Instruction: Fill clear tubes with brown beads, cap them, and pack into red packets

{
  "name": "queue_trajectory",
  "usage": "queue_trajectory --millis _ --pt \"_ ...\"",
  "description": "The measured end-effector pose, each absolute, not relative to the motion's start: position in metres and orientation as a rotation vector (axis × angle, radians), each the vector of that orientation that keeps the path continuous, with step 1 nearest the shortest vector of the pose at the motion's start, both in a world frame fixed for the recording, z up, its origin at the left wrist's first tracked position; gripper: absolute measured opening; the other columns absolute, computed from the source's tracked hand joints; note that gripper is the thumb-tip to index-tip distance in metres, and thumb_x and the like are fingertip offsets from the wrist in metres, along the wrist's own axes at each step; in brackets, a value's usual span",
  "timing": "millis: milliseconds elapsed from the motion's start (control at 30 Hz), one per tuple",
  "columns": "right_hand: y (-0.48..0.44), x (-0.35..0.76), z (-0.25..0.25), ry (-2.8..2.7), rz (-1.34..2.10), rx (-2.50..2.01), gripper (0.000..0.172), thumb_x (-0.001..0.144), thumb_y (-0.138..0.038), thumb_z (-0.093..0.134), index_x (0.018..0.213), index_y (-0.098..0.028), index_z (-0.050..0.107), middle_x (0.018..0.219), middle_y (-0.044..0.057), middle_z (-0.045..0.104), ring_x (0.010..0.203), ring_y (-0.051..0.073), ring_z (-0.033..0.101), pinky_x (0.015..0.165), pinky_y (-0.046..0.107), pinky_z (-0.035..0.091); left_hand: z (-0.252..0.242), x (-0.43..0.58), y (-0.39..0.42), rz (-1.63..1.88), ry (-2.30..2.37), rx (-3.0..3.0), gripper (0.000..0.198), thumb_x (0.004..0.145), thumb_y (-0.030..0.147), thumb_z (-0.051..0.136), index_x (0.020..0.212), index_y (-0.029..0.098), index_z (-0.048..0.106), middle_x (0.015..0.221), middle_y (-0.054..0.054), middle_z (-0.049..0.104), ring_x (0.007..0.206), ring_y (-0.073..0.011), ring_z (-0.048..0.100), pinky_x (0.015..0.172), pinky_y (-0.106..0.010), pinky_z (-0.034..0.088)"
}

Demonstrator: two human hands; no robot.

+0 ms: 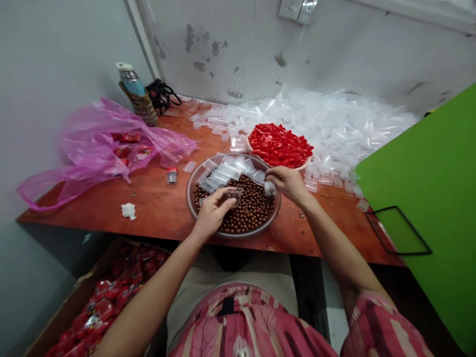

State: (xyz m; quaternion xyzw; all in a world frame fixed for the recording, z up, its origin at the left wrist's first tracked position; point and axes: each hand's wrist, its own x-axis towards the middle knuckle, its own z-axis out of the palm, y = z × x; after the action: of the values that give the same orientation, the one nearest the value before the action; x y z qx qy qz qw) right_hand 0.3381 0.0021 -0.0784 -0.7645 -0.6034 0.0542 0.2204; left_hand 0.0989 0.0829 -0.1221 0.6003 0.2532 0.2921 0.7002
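My left hand point(212, 212) is closed around a small clear plastic container point(233, 194), held tilted over the bowl; dark brown contents seem to show through its wall. A wide metal bowl point(190, 202) beneath it holds many round brown balls point(245, 213). Several clear empty containers point(223, 173) lie on top of the balls at the bowl's far side. Over the bowl's right rim is my right hand point(288, 182), thumb and fingers pinched together; whatever is between them is hidden. Just below those fingertips sits another clear container point(269, 188).
A bowl of red caps point(280, 146) stands behind, before a heap of clear containers point(334, 124). At left are a pink plastic bag point(92, 144), a bottle point(137, 94), a red-capped container point(171, 175) and crumpled tissue point(128, 211). A green panel point(427, 198) borders the right; red packets point(111, 292) fill a box below.
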Motion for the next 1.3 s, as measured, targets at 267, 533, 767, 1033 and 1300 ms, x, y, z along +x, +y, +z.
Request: queue_trajectory --millis 267,533,767,1033,1300 --pt "0.013 0.421 -0.070 -2.049 -0.250 -2.452 0.025 0.087 -0.015 0.051 0.104 -0.017 0.068 0.111 0.011 0.067 0.095 0.023 0.054 0.077 0.033 0.041 -0.117 0.100 0.080 0.636 0.576 1.275 0.040 0.077 0.041 0.066 0.109 0.017 0.062 0.108 -0.006 0.066 0.102 -0.0218 0.062 0.087 -0.037 0.056" --pt "0.022 0.430 -0.076 -2.293 -0.333 -2.450 0.020 0.089 -0.009 0.046 0.090 -0.013 0.066 0.090 0.014 0.066 0.091 0.022 0.050 0.080 0.034 0.036 -0.117 0.100 0.081 0.657 0.590 1.312 0.039 0.077 0.039 0.066 0.109 0.017 0.064 0.104 -0.006 0.068 0.095 -0.0204 0.064 0.084 -0.033 0.056" --pt "0.010 0.390 -0.056 -1.783 -0.204 -2.202 0.019 0.087 -0.025 0.054 0.102 -0.022 0.065 0.107 0.011 0.063 0.099 0.027 0.057 0.085 0.039 0.045 -0.122 0.100 0.082 0.687 0.569 1.439 0.037 0.079 0.038 0.063 0.111 0.020 0.067 0.113 -0.006 0.068 0.102 -0.0227 0.063 0.092 -0.036 0.051" --pt "-0.002 0.274 -0.050 -1.897 0.382 -1.588 0.023 0.082 -0.035 0.064 0.101 -0.022 0.067 0.089 0.004 0.068 0.081 0.018 0.063 0.076 0.030 0.049 -0.116 0.098 0.077 0.743 0.513 1.766 0.029 0.082 0.025 0.059 0.109 0.019 0.069 0.110 -0.003 0.070 0.102 -0.0206 0.064 0.095 -0.030 0.046" --pt "0.000 0.271 -0.050 -2.007 0.297 -1.550 0.015 0.082 -0.027 0.064 0.094 -0.019 0.066 0.076 0.004 0.063 0.070 0.016 0.059 0.064 0.027 0.046 -0.121 0.092 0.075 0.870 0.509 1.842 0.027 0.083 0.022 0.058 0.107 0.018 0.070 0.105 -0.003 0.072 0.096 -0.0183 0.067 0.089 -0.027 0.049"
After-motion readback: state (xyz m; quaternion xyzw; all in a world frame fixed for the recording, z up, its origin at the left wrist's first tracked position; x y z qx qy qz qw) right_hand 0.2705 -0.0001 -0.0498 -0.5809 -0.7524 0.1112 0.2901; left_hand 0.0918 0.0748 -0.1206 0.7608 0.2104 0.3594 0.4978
